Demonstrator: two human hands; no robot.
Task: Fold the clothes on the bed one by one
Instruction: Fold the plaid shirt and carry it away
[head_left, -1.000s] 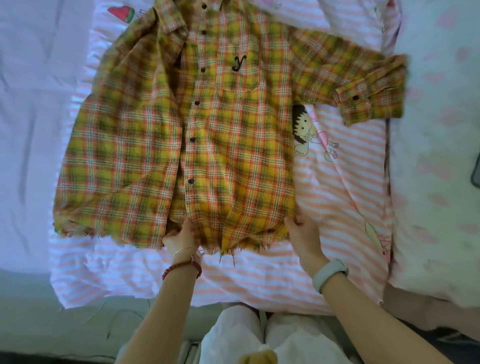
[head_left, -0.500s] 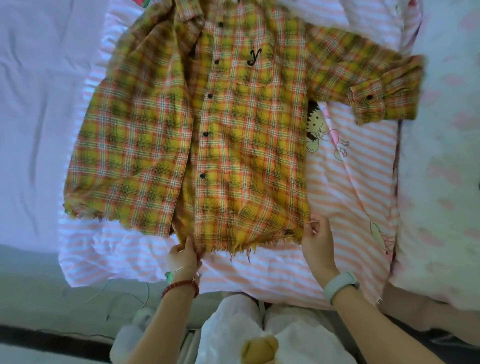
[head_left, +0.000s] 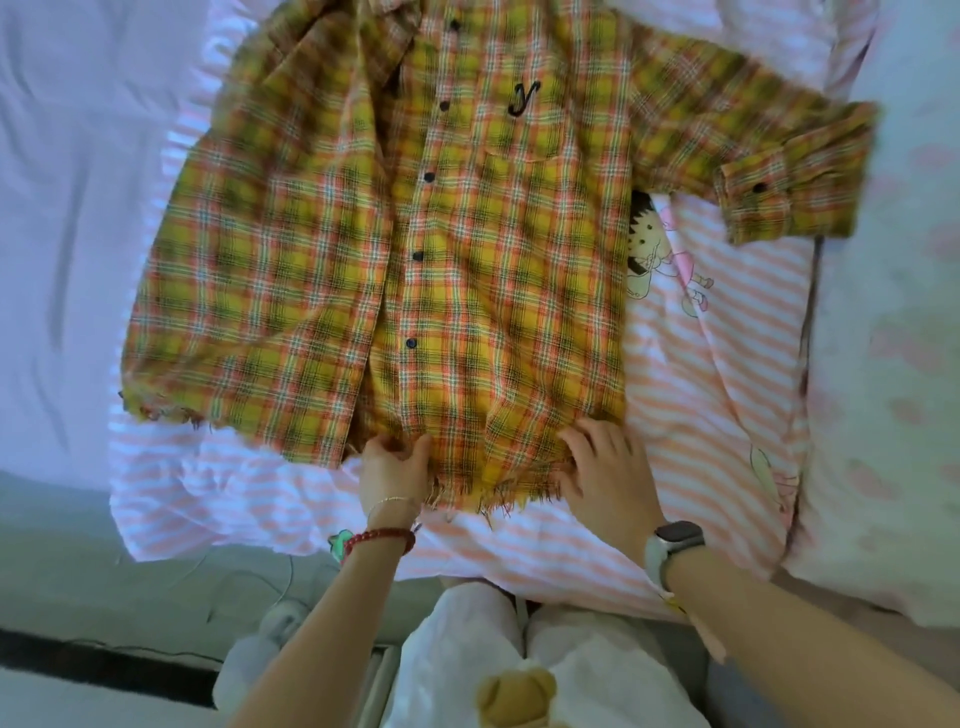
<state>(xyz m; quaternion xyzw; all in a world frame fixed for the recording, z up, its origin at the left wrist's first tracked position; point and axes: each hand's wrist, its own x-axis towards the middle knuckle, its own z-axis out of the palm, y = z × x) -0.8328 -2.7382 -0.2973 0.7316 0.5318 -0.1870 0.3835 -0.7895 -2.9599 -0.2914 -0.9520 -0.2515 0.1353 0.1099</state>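
Observation:
A yellow and orange plaid shirt (head_left: 467, 249) lies front up on the bed, buttoned, with a black letter on its chest pocket and a frayed hem near me. Its right sleeve (head_left: 769, 171) stretches out to the right; the left side is folded over the body. My left hand (head_left: 395, 473) pinches the hem at the button placket. My right hand (head_left: 605, 467) rests flat on the hem at the shirt's right corner, fingers spread.
Under the shirt is a pink striped blanket (head_left: 701, 415) with cartoon prints. A pale lilac sheet (head_left: 57, 208) lies to the left, a pink spotted quilt (head_left: 893, 415) to the right. The bed edge is near my legs.
The shirt's hem has been drawn toward me. My right hand went from pinching the hem's right corner to pressing flat on it. My left hand keeps its grip.

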